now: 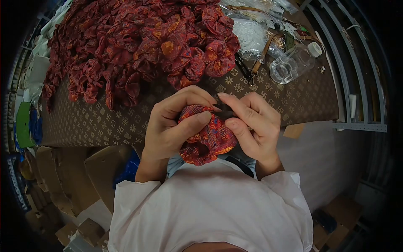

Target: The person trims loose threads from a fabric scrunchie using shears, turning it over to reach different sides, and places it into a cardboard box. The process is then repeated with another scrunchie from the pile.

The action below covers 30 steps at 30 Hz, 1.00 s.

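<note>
A gathered piece of red patterned fabric hangs between my hands, just in front of my body. My left hand is closed on it, thumb and fingers pinching its upper edge. The thumb and fingers of my right hand close around a small dark tool with two thin arms, whose exact kind I cannot make out. Its tip meets the fabric near my left fingertips. My fingers hide part of both the tool and the cloth's upper edge.
A big heap of similar red fabric pieces covers the back left of the brown patterned tablecloth. At the back right are a clear plastic bottle, plastic bags and brown straps. Metal shelving stands right; cardboard lies lower left.
</note>
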Each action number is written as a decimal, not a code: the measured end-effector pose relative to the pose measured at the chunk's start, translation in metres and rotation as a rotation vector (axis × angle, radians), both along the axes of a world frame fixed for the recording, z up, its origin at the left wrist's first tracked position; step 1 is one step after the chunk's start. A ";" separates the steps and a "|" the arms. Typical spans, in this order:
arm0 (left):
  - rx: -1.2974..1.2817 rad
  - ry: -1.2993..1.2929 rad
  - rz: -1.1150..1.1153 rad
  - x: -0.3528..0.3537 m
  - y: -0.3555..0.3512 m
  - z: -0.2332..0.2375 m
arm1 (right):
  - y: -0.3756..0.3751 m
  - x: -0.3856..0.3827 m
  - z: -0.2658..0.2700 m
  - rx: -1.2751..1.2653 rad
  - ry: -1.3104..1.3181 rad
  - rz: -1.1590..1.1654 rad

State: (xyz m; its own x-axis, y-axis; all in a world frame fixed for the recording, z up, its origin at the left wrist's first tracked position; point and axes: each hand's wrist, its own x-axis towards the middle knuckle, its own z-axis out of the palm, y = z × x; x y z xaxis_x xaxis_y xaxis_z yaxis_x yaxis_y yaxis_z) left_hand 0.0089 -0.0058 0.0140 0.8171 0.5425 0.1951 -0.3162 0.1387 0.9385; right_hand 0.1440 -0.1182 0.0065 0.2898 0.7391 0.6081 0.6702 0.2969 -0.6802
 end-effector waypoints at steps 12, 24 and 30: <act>-0.022 -0.063 -0.040 0.000 0.002 -0.004 | 0.002 -0.004 -0.001 0.016 -0.015 -0.011; -0.040 -0.056 -0.051 -0.001 0.003 -0.004 | 0.002 -0.010 -0.004 0.042 -0.083 -0.085; -0.028 -0.044 -0.022 -0.001 0.002 -0.003 | 0.003 -0.010 -0.002 0.047 0.014 -0.080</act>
